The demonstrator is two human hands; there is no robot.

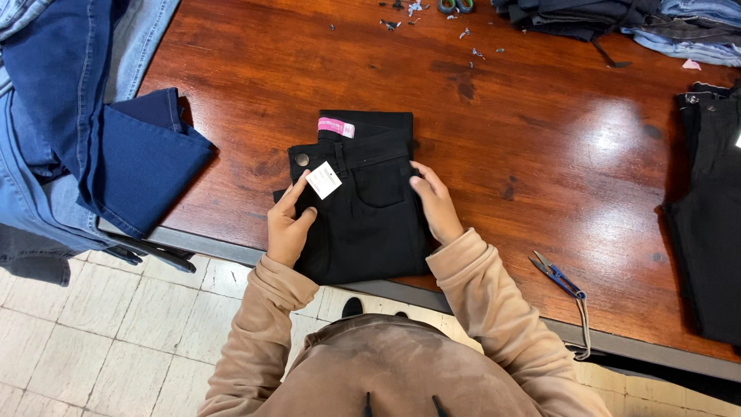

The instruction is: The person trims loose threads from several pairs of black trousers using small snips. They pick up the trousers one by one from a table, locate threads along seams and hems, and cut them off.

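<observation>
Both hands rest on a folded pair of black jeans (367,212) lying at the near edge of a reddish-brown wooden table (540,139). The left hand (288,224) lies against the left side of the jeans with its fingers loosely extended, the index fingertip touching the lower corner of a small white rectangular paper tag (324,180) that hangs tilted just below the metal waist button (302,160); it grips nothing. The right hand (434,205) lies flat and open along the right side of the fold, beside the front pocket, pressing rather than holding. At the far end of the jeans, inside the waistband, sits a pink rectangular label (336,127) with small print too fine to tell. To the left, a stack of blue denim garments (93,139) overhangs the table's left edge, dark blue on top of paler blue. On the right, blue-handled thread snips (557,276) lie near the front edge with a cord trailing off it, and another black garment (706,224) lies further right. At the far right corner is a heap of dark and blue clothes (617,19), and small thread scraps (432,19) are scattered at the far middle. Pale floor tiles (100,340) show below the table.
</observation>
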